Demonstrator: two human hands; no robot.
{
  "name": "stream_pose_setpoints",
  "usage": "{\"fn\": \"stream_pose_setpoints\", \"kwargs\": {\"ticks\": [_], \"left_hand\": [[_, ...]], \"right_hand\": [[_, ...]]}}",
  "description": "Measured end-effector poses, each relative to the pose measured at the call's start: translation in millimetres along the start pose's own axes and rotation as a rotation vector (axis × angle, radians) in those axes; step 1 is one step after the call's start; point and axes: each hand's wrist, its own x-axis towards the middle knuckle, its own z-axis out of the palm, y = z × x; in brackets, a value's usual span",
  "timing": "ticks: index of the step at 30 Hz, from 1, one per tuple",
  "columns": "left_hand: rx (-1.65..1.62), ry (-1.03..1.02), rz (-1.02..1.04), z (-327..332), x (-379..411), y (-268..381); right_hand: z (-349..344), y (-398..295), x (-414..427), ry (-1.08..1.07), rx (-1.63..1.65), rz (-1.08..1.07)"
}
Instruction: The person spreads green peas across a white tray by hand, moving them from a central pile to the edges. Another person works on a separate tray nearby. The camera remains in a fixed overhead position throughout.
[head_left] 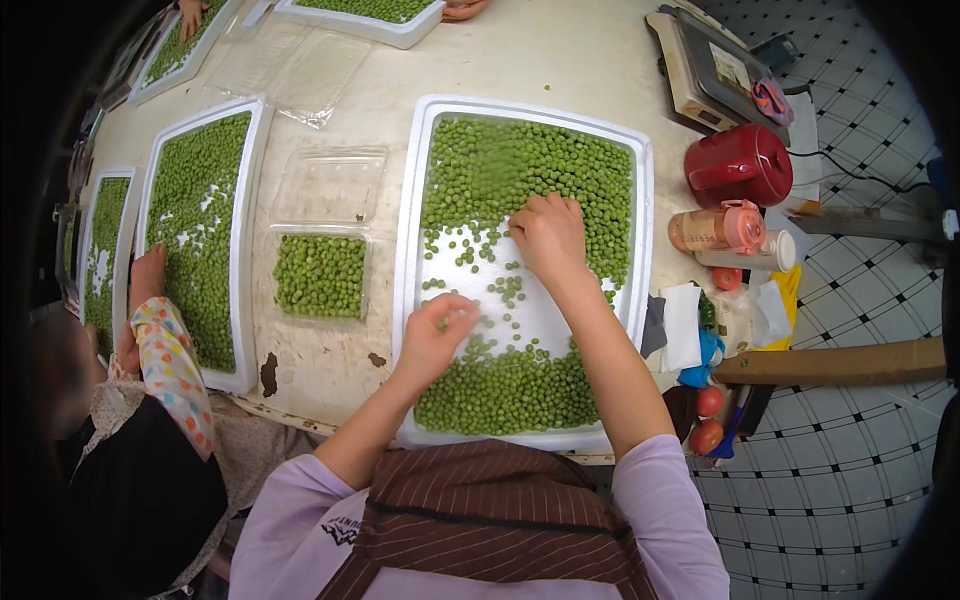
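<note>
A white foam tray [409,225] lies before me, with loose green peas [510,390] banked along its near side and more peas [525,161] spread over the far half. Bare white bottom shows between the two groups, dotted with scattered peas. My left hand [436,334] hovers over the tray's left part, fingers curled and slightly blurred, with a pea showing inside them. At the near edge of the far peas, my right hand [551,234] bends its fingers down against them; its fingertips are hidden. Left of the tray, an opened clear plastic clamshell box [330,187] holds peas in its near half.
A co-worker's hand [148,274] is at another pea tray [247,225] on the left. Farther off, a hand [193,16] reaches into a tray. Along the right edge stand a scale [697,71], a red kettle [739,165], bottles [716,229] and tomatoes [706,436].
</note>
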Motion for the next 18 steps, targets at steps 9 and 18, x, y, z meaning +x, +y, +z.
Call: {"fn": "stream_pose_setpoints", "kwargs": {"ticks": [9, 18], "left_hand": [[-0.039, -0.047, -0.045, 1, 1, -2], [-0.619, -0.238, -0.330, -10, 5, -15]], "right_hand": [[-7, -4, -6, -0.062, 0.093, 0.131], [-2, -13, -10, 0.028, 0.169, 0.157]]}}
